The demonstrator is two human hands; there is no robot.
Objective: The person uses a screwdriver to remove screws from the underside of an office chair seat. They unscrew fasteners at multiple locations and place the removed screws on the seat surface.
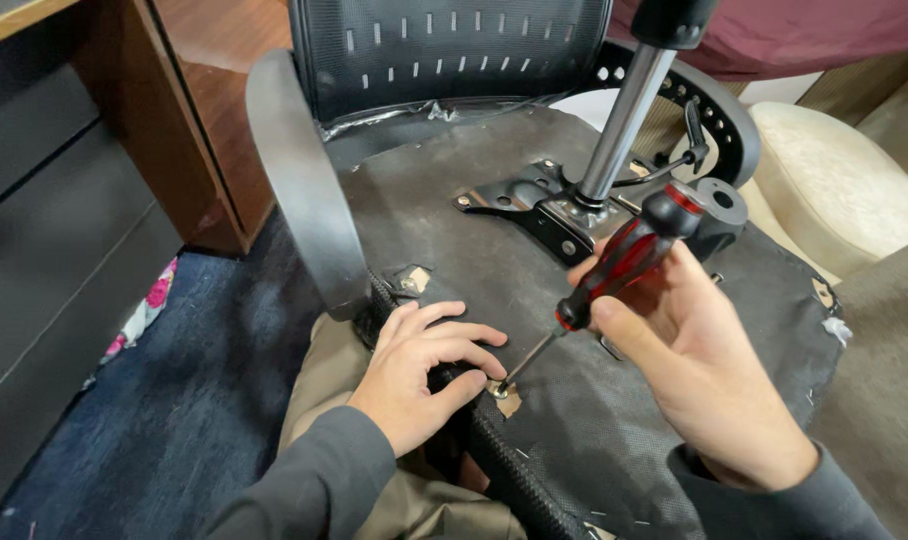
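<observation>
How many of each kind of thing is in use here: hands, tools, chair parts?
Hands: 2, left hand and right hand
Screwdrivers: 1
Screws: 1
Armrests: 2, and
Gas-lift cylinders: 1
Total: 7

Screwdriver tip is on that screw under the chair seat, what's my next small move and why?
Probably turn the screwdriver with the right hand: its tip already sits on the screw, and the left hand steadies the seat underside beside it.

The armrest blocks the left, the gas-lift column stands behind; bare seat underside lies open toward the right.
</observation>
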